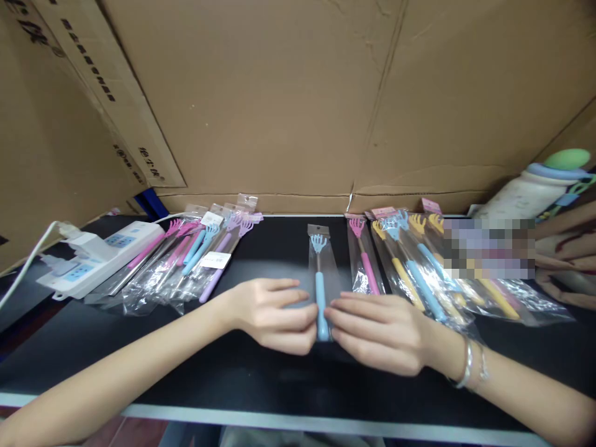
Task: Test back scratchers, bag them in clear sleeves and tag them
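Observation:
A light-blue back scratcher [320,287] in a clear plastic bag lies on the black table in front of me, its claw end pointing away. My left hand [279,315] is closed at the left side of its handle, fingertips pinching at the bag's edge. On the opposite side, my right hand [384,329] has its fingers together against the bag and handle; the thumb is mostly hidden. To the left lies a group of bagged back scratchers [216,261] in pink, blue and purple. Right of my hands is another row, including a pink back scratcher [367,264] and yellow ones.
A white power strip [109,254] with plugs and a cable lies at the left. Cardboard walls [279,105] stand behind and beside the table [223,372]. At the right are a pale bottle [521,195] with a green top and another person's hand [570,248].

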Tool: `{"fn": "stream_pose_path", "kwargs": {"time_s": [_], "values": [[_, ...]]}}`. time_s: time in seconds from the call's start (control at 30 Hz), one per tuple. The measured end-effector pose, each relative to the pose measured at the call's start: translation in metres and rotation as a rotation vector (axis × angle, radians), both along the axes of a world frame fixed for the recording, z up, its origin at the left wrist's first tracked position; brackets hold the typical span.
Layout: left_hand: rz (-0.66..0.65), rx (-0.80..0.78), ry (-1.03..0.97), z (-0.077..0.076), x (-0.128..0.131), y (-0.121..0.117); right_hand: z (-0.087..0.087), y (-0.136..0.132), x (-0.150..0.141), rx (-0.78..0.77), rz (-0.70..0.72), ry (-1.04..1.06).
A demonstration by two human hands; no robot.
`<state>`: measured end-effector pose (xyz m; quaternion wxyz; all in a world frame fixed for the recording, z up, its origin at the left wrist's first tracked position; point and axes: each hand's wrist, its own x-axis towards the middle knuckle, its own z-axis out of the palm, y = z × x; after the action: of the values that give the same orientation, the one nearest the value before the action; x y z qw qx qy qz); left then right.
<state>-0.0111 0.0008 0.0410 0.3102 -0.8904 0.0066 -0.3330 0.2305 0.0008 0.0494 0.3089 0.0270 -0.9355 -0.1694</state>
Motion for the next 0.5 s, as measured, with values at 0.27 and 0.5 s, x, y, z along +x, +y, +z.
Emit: {"fn": "stream_pose_path", "kwargs": {"time_s": [0.27,0.5], "values": [[0.045,-0.059,0.21,-0.021,0.004,-0.015,-0.032,-0.007,-0.004,0.075,-0.017,-0.247],[0.086,-0.186,0.203,-0.023,0.004,-0.013,-0.031,-0.005,0.002,-0.126,-0.105,-0.339]]}}
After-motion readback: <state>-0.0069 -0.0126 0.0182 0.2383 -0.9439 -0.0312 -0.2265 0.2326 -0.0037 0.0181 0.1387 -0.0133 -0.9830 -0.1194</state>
